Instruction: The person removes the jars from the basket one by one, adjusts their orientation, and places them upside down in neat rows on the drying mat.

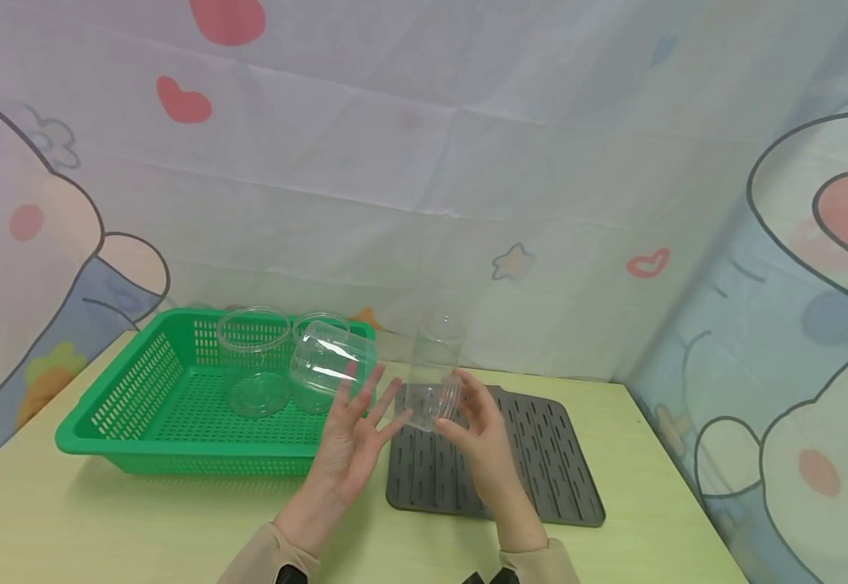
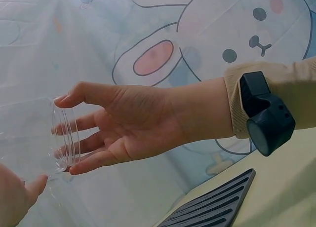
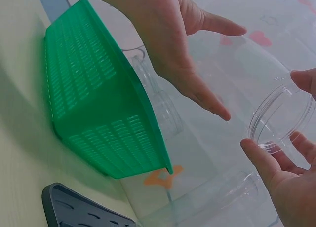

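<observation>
A clear jar (image 1: 332,361) is held on its side, its threaded mouth (image 3: 269,119) towards the right. My right hand (image 1: 484,434) grips it by that mouth, thumb and fingertips set round the rim, as the left wrist view shows. My left hand (image 1: 350,446) is spread against the jar's body with fingers straight. Behind the held jar a tall clear container (image 1: 438,345) stands upright on a dark grey ridged mat (image 1: 540,454); the jar and hands overlap its lower part in the head view.
Left of the hands, a green plastic basket (image 1: 190,446) holds a wide clear jar (image 1: 256,357) and another clear jar (image 1: 314,399), partly hidden. Both basket and mat lie on a pale yellow-green table (image 1: 657,478). A printed cloth (image 1: 577,162) hangs behind.
</observation>
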`<state>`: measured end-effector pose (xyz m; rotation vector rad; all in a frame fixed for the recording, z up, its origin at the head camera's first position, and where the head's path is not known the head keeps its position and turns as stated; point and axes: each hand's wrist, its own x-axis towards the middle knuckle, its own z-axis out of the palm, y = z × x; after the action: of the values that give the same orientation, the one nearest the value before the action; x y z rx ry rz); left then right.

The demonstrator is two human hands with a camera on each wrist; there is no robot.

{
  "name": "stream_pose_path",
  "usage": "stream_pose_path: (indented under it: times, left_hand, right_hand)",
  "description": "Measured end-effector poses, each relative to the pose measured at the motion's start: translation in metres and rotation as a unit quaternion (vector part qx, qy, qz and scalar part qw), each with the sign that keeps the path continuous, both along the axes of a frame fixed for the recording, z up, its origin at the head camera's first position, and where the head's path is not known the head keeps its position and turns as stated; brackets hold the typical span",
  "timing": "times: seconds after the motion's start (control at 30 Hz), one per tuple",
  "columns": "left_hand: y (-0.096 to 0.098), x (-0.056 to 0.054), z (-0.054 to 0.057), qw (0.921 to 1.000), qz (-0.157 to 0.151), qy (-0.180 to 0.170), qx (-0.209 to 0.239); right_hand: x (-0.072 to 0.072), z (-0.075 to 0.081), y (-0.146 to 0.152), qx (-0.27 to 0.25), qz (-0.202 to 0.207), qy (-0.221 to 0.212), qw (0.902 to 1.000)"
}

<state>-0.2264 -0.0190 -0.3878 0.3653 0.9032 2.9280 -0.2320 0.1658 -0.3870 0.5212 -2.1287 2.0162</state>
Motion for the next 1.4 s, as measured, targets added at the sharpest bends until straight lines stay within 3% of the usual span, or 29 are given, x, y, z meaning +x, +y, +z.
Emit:
stream_pose_path:
  times: [0.37,0.67,1.13,1.4]
  left_hand:
    - [0.001,-0.001,-0.002,0.9999,0.008,-0.005,-0.013]
    - [0.002,-0.002,-0.002,0.9999,0.013,0.000,-0.004]
    - [0.003,-0.001,0.007,0.9974,0.050,0.035,-0.037]
    - [0.011,-0.011,0.015,0.9942,0.080,0.037,-0.062]
  right_hand:
    - [-0.001,0.001,0.002,0.000,0.020,-0.026,0.9995]
    - [-0.003,-0.001,0.008,0.004,0.017,-0.020,0.9997]
    - [-0.005,0.004,0.024,-0.027,-0.029,-0.008,0.9992]
    - [-0.007,0.004,0.036,-0.040,-0.057,0.001,0.9975]
